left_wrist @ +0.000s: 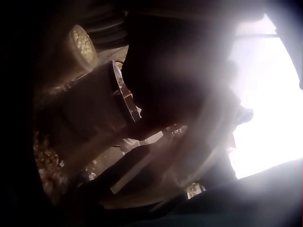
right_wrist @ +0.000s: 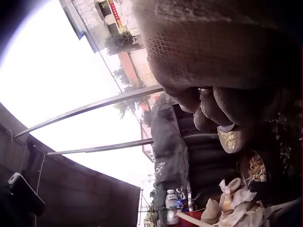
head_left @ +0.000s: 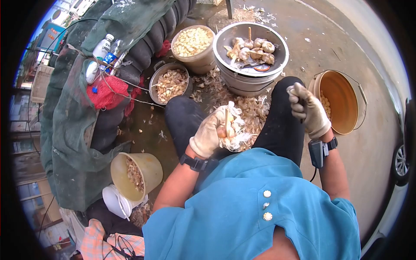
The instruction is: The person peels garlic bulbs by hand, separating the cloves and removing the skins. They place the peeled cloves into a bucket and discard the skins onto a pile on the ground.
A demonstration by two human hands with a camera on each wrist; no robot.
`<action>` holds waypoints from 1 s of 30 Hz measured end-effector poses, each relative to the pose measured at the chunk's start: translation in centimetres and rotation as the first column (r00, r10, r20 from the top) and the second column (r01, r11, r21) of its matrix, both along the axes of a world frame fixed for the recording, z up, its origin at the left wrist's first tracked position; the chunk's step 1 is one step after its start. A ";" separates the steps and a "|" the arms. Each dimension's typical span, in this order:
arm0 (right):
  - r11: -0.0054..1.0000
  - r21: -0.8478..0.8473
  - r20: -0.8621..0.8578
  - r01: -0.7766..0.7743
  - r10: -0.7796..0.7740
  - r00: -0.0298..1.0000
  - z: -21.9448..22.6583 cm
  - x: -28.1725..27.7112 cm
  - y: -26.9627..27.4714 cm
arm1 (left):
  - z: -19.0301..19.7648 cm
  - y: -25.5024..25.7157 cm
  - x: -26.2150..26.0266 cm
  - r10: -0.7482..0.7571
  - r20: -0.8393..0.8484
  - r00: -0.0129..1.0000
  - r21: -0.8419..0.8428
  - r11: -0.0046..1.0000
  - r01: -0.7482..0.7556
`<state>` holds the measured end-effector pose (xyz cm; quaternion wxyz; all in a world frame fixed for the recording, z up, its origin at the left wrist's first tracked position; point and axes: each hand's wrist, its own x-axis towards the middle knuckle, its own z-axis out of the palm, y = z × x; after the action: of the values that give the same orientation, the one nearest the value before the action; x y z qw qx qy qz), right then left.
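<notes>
My gloved left hand (head_left: 208,134) holds a partly peeled garlic bulb (head_left: 230,125) over my lap, its stalk upright and loose white skin around it. The same garlic (right_wrist: 232,205) shows low in the right wrist view. My gloved right hand (head_left: 308,110) is raised over my right thigh, apart from the garlic, its fingers curled. In the right wrist view a small smooth, pale tip (right_wrist: 227,127) pokes out by those fingers; I cannot tell what it belongs to. The left wrist view is dark, with the left hand (left_wrist: 189,156) blurred.
Ahead, a grey basin (head_left: 221,37) of garlic bulbs sits on a bucket. Beside it stand a tub of peeled cloves (head_left: 173,45) and a pot of unpeeled cloves (head_left: 152,89). An orange-lined bucket (head_left: 346,104) lies tipped at right, a yellowish bucket (head_left: 151,171) at left. Skins (head_left: 255,115) litter the ground.
</notes>
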<state>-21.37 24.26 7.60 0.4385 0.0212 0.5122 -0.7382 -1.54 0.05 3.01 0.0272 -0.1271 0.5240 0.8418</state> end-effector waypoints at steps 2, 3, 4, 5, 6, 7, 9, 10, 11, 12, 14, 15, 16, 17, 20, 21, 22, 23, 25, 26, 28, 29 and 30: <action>0.974 -0.033 -0.050 0.226 -0.227 0.972 -0.4 -2.9 3.7 | 0.4 0.1 -0.1 0.027 0.033 0.999 0.032 0.999 -0.028; 0.912 0.142 -0.307 0.386 -0.330 0.893 -0.5 -4.1 5.5 | 0.2 0.0 -0.2 0.007 -0.020 1.000 0.129 0.992 -0.004; 0.764 0.360 -0.474 0.536 -0.345 0.810 0.6 -4.2 6.2 | 0.0 -0.2 -0.2 -0.008 -0.074 0.997 0.223 0.974 0.024; 0.670 0.438 -0.557 0.599 -0.320 0.766 -0.2 -5.3 8.0 | -0.7 -0.5 -0.3 -0.007 -0.072 0.997 0.224 0.974 0.023; 0.639 0.462 -0.576 0.615 -0.311 0.756 -0.9 -6.0 9.5 | -1.7 -1.0 -0.5 -0.071 -0.164 0.984 0.058 0.995 0.082; 0.607 0.484 -0.594 0.630 -0.301 0.746 -1.4 -6.2 10.4 | -2.2 -1.3 -0.6 -0.148 -0.243 0.959 -0.115 0.986 0.123; 0.633 0.481 -0.564 0.607 -0.306 0.767 -1.4 -5.3 9.6 | -1.6 -0.7 -1.0 -0.080 -0.160 0.984 0.141 0.985 0.103; 0.711 0.452 -0.530 0.539 -0.272 0.803 -1.6 -4.5 8.6 | -1.2 -0.3 -1.2 -0.034 -0.063 0.997 0.385 0.921 0.055; 0.781 0.416 -0.498 0.466 -0.232 0.835 -1.6 -3.7 7.5 | -0.9 0.1 -1.3 -0.033 -0.062 0.998 0.386 0.921 0.054; 0.854 0.355 -0.446 0.380 -0.202 0.872 -1.4 -2.8 6.0 | -0.5 0.5 -1.4 -0.004 -0.016 1.000 0.298 0.954 0.009; 0.926 0.320 -0.391 0.200 -0.063 0.918 -0.1 -0.5 2.4 | -1.1 0.3 -1.4 -0.038 0.021 0.999 -0.064 0.997 0.040; 0.929 0.355 -0.383 0.108 0.039 0.923 0.9 0.6 0.6 | -1.5 0.4 -1.4 -0.037 0.022 0.999 -0.065 0.997 0.038; 0.942 0.335 -0.312 0.015 0.096 0.945 0.7 1.4 -0.7 | -1.7 0.5 -1.3 -0.050 -0.020 0.999 -0.233 0.972 0.044; 0.948 0.309 -0.241 -0.076 0.155 0.958 0.2 2.2 -1.9 | -1.9 0.6 -1.2 -0.070 -0.058 0.996 -0.393 0.919 0.042; 0.891 0.347 -0.186 -0.293 0.372 0.909 -0.1 4.6 -4.7 | -0.3 1.2 -1.2 -0.028 0.057 0.998 -0.520 0.852 0.054; 0.859 0.360 -0.190 -0.364 0.449 0.873 -0.4 5.0 -5.1 | -0.4 1.4 -1.1 -0.026 0.059 0.998 -0.519 0.853 0.053; 0.855 0.326 -0.158 -0.404 0.470 0.868 -0.9 5.3 -5.4 | -0.5 1.5 -1.0 -0.055 -0.042 0.998 -0.730 0.684 0.007; 0.854 0.326 -0.156 -0.405 0.472 0.868 -1.0 5.7 -5.6 | -0.4 1.7 -0.9 -0.111 -0.132 0.985 -0.881 0.468 -0.065; 0.917 0.129 0.002 -0.378 0.381 0.925 -1.1 6.4 -6.1 | 0.2 1.7 -1.0 -0.091 -0.113 0.989 -0.812 0.582 -0.039; 0.916 0.126 0.021 -0.381 0.382 0.924 -1.7 6.4 -6.1 | 0.4 1.7 -1.1 -0.074 -0.092 0.993 -0.728 0.686 -0.016; 0.907 0.157 -0.048 -0.392 0.403 0.914 -3.4 6.4 -5.7 | -0.3 1.2 -1.1 -0.033 0.001 0.999 -0.647 0.762 0.026; 0.896 0.186 -0.116 -0.402 0.426 0.897 -3.7 6.3 -5.6 | -0.6 0.9 -1.1 0.001 0.100 0.995 -0.556 0.830 0.055; 0.896 0.186 -0.115 -0.403 0.427 0.897 -3.9 6.3 -5.4 | -0.8 0.7 -1.0 0.001 0.101 0.995 -0.555 0.830 0.055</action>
<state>-15.05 18.84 3.74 0.5425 -0.1105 0.5936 -0.5840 -2.55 0.78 2.22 0.0261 -0.1628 0.7462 0.6450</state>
